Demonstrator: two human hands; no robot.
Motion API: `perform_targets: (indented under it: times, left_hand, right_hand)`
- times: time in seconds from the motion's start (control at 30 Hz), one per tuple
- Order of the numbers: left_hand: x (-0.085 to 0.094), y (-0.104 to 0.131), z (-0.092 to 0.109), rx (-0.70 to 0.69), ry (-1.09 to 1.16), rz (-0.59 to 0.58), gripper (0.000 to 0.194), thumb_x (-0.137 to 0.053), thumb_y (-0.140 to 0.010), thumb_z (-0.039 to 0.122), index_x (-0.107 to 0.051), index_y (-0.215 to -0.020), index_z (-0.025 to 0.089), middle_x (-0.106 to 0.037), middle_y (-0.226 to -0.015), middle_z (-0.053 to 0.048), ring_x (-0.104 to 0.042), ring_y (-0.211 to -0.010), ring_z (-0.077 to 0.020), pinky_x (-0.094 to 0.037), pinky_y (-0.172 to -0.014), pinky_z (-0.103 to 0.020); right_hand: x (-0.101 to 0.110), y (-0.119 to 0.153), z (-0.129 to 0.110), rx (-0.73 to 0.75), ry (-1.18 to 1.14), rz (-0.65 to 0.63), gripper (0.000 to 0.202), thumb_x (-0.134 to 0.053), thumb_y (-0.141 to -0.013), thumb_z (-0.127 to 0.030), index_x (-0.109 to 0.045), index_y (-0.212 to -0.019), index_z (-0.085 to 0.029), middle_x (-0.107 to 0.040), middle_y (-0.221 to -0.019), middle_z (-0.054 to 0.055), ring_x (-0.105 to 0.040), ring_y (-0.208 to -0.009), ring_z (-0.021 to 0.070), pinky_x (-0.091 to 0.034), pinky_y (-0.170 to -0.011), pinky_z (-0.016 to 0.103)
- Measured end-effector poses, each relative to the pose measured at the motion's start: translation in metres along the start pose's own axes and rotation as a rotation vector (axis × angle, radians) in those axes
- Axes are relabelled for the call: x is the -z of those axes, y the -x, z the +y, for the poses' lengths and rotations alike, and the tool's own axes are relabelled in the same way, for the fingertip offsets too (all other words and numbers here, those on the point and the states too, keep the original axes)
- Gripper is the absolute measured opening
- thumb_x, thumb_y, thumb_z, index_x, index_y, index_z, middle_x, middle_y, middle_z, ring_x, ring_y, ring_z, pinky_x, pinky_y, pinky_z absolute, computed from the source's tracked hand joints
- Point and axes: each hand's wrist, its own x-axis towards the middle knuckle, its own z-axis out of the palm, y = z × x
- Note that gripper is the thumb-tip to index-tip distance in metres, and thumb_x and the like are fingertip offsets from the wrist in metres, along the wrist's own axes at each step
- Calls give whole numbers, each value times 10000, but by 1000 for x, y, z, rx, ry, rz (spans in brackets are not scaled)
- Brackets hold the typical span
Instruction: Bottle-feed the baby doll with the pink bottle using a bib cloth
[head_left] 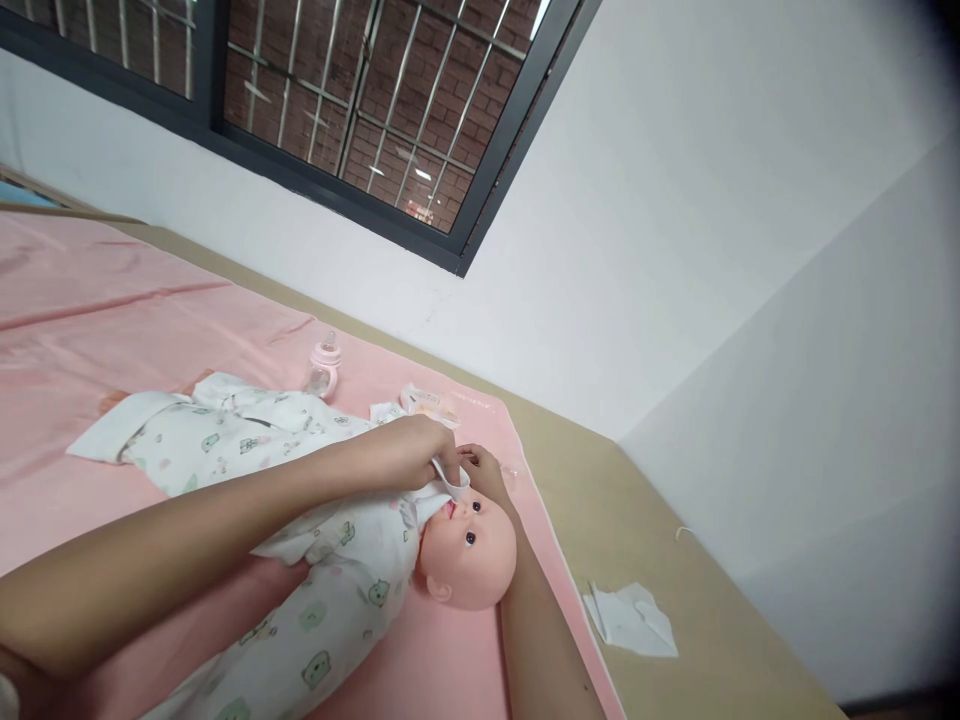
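Note:
A baby doll (pixel 472 555) lies on its back, dressed in white clothes (pixel 367 585) printed with green bears. Its bald head points right and its feet stick out at the left. My left hand (pixel 416 452) reaches across its chest, closed in a pinch on a white cloth (pixel 452 485) by the doll's mouth and chin. Whether this cloth is part of the collar is unclear. My right hand (pixel 484 468) lies on the far side of the head, fingers curled and partly hidden behind my left hand. What it holds, if anything, does not show.
A pink-capped baby bottle (pixel 324 370) stands beyond the doll, near a clear plastic packet (pixel 427 403). The pink sheet (pixel 540 610) covers a tan board (pixel 555 470). A folded white cloth (pixel 634 620) lies at right. A white wall with a barred window (pixel 360 110) rises behind.

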Motion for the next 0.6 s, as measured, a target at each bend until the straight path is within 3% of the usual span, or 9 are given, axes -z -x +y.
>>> perform_targets:
  times: [0.27, 0.6]
  left_hand:
    - [-2, 4, 18, 37, -25, -100, 528, -467, -623, -73, -765, -919, 247, -711, -945, 8, -619, -858, -155, -407, -681, -199]
    - [-3, 1, 11, 1, -129, -43, 508, -472, -668, -43, -766, -951, 260, -687, -921, -17, -613, -832, -166, -397, -685, -230]
  right_hand:
    - [1, 1, -4, -46, -18, -36, 281, -553, -892, -392, -609, -1000, -139, -632, -987, 45, -602, -853, 138, -511, -792, 335]
    - [1, 1, -5, -39, -24, -32, 266, -557, -882, -393, -618, -928, -139, -629, -908, 29, -582, -787, 125, -488, -762, 313]
